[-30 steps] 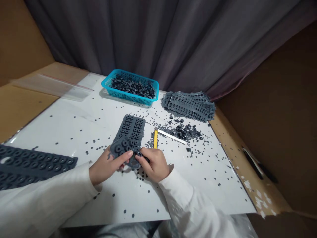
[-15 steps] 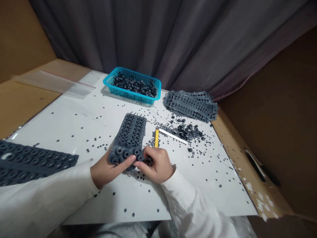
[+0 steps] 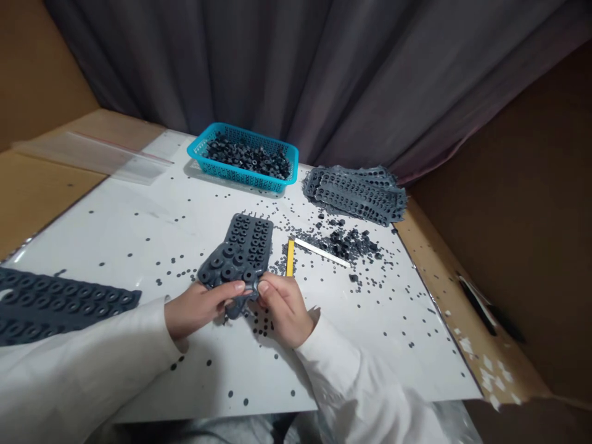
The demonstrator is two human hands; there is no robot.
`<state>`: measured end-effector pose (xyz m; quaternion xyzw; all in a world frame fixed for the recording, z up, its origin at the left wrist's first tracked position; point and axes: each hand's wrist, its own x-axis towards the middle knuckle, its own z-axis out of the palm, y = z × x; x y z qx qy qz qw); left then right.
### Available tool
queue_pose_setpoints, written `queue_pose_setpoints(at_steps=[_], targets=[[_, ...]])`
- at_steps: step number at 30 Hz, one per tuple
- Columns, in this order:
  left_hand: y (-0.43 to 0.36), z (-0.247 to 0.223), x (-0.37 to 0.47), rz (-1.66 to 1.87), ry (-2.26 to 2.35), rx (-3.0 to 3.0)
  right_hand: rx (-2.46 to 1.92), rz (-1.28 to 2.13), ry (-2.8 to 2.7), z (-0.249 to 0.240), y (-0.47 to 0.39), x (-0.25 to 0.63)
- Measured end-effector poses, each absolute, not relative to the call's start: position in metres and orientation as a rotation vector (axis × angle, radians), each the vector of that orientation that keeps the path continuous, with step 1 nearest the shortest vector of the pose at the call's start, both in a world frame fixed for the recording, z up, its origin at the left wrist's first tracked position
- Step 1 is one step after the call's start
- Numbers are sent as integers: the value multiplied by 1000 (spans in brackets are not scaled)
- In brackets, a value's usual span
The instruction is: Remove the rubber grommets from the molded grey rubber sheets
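A dark grey rubber sheet [image 3: 252, 240] with rows of raised rings is held over the white board, its near part bent. My left hand [image 3: 198, 306] grips its near left edge, thumb on top. My right hand [image 3: 285, 306] pinches the near right edge, thumb and forefinger pressed together close to the left thumb. Whether a loose ring is between the right fingertips is too small to tell. Part of the sheet hangs below the left fingers. Another ringed grey sheet [image 3: 69, 305] lies at the left, beyond my left sleeve.
A blue basket [image 3: 243, 174] of small dark parts stands at the back. Stacked perforated sheets [image 3: 356, 191] lie to its right, with a dark pile [image 3: 349, 243] nearer. A yellow strip [image 3: 290, 259] and a white stick [image 3: 322, 253] meet beyond my right hand. Small discs litter the white board [image 3: 370, 370].
The near end of the held sheet has bent more, raising its rings. My right hand has turned and its fingers have closed at the edge. The view has shifted slightly.
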<state>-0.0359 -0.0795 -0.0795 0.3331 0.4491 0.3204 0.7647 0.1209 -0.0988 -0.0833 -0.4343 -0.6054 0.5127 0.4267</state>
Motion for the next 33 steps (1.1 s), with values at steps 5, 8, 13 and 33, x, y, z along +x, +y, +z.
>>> queue_pose_setpoints(at_steps=[5, 8, 13, 33], targets=[[-73, -80, -43, 716, 962, 541, -799, 1603, -701, -89, -85, 116], [-71, -87, -49, 713, 1033, 620, -695, 1687, -706, -86, -77, 119], [-74, -92, -48, 762, 1183, 1046, -881, 1469, -1024, -80, -81, 129], [-88, -85, -38, 668, 1041, 1149, -953, 877, -2122, -75, -87, 138]])
